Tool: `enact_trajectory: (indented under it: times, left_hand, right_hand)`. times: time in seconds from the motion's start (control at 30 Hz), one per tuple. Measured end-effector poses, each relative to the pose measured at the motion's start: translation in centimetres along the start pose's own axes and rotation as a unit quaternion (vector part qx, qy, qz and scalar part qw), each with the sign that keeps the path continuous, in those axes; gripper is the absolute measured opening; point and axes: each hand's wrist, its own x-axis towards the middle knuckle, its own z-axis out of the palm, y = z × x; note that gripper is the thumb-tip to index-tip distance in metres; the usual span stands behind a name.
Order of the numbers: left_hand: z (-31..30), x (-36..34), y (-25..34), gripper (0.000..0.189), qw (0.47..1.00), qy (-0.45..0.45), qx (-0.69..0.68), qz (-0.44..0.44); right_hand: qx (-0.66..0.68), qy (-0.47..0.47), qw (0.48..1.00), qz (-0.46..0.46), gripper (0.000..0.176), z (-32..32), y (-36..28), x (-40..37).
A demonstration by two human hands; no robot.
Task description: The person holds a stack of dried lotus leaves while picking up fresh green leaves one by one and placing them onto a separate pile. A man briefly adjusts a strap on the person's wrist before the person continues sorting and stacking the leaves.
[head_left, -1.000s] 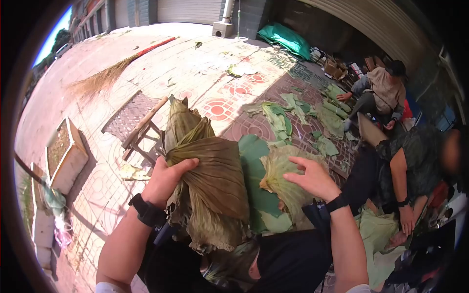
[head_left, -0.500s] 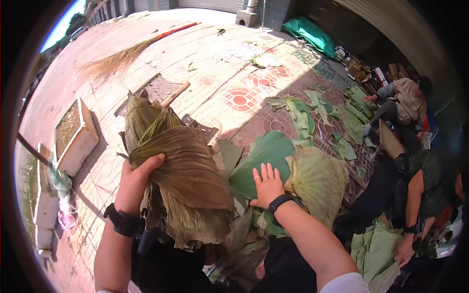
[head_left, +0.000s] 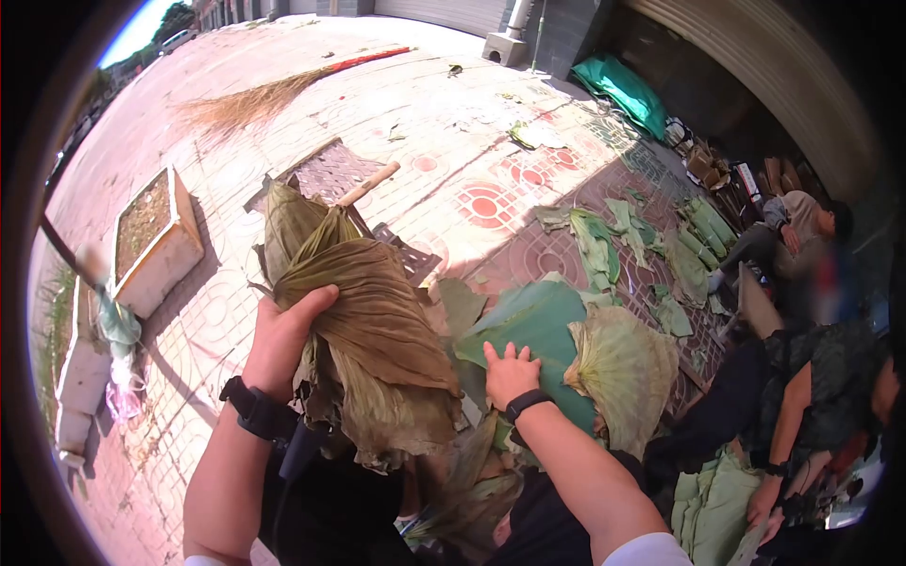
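Observation:
My left hand (head_left: 293, 340) is closed round a bundle of brown, dried lotus leaves (head_left: 382, 325), its thumb lying across the folded top. To the right, my right hand (head_left: 514, 374) rests with its fingers apart on a broad green lotus leaf (head_left: 528, 321). Beside that hand a pale yellow-green leaf (head_left: 628, 373) fans out, overlapping the green one. More withered leaves (head_left: 462, 509) lie below, between my hands and partly hidden by them.
Two people sit at the right; the nearer one's hand (head_left: 764, 500) touches a stack of green leaves (head_left: 703, 509). Leaf scraps (head_left: 595, 245) litter the paving. A broom (head_left: 274, 94), a planter box (head_left: 156, 241) and a wooden handle (head_left: 368, 184) are farther out.
The view has shifted, so the surroundings sit farther right and lower. My right hand has moved lower on the green leaf, and its fingers look shorter. My left hand keeps the dried bundle.

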Motion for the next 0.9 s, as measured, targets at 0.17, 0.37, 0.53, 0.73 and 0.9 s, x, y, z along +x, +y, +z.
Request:
enact_trajectory:
  times: [0.17, 0.37, 0.53, 0.73, 0.9]
  left_hand:
    - [-0.1, 0.2, -0.4, 0.041, 1.000, 0.011, 0.025, 0.010]
    - [0.0, 0.1, -0.7, 0.037, 0.999, 0.006, 0.039, 0.028]
    - [1.0, 0.3, -1.0, 0.036, 0.999, -0.011, 0.039, 0.032]
    - [4.3, -0.4, -1.0, 0.037, 0.997, -0.072, 0.025, 0.032]
    - [6.9, -1.3, -0.9, 0.038, 0.993, -0.098, 0.045, 0.055]
  right_hand:
    - [0.310, 0.093, 0.945, -0.048, 0.043, -9.4, 0.7, -3.4]
    - [0.657, 0.188, 0.722, -0.113, 0.040, -15.2, 6.3, -7.0]
    - [0.865, 0.158, 0.474, -0.041, 0.036, -16.1, 13.5, -15.2]
    - [0.857, 0.307, 0.414, 0.012, 0.038, -13.3, 20.9, -27.7]
    - [0.746, 0.469, 0.470, 0.059, 0.040, -13.3, 25.5, -40.5]
